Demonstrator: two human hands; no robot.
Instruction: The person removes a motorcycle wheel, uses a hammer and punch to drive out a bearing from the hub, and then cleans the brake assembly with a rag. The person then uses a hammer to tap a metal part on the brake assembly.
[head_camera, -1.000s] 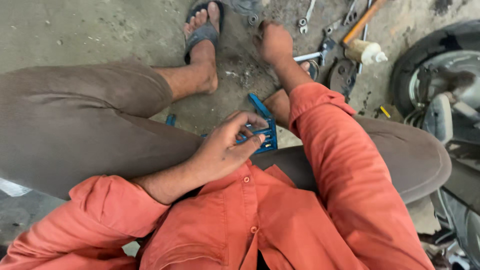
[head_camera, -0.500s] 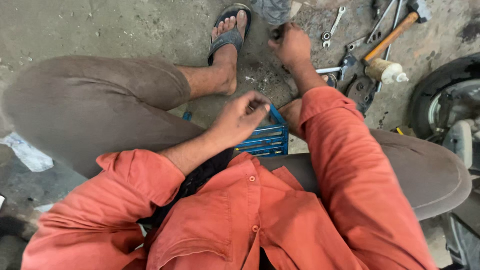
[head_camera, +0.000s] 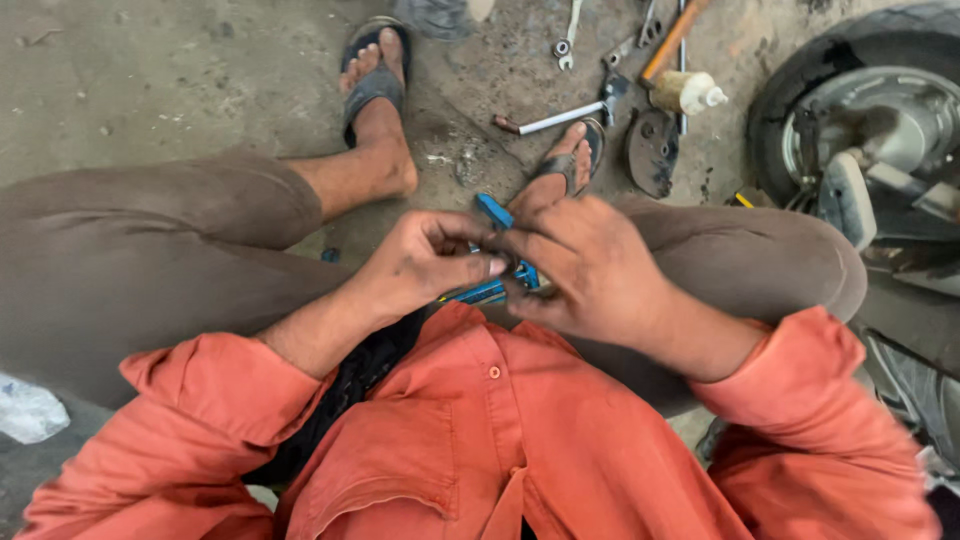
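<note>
Head view shows both hands meeting just above the orange shirt (head_camera: 520, 440). Left hand (head_camera: 425, 265) is curled, its fingertips pinching something small and dark that I cannot make out. Right hand (head_camera: 590, 270) is half open, fingers touching the same spot. Blue plastic case (head_camera: 495, 290) lies under the hands, between the knees. Beyond it, tools (head_camera: 570, 110) lie on the floor.

We see the left hand (head_camera: 420, 265) and right hand (head_camera: 585, 265) touching at the middle, over a crate (head_camera: 497, 285) between the knees. Beyond them, tools (head_camera: 560, 115) lie on the floor (head_camera: 180, 70); a wheel (head_camera: 860, 120) stands far right.
</note>
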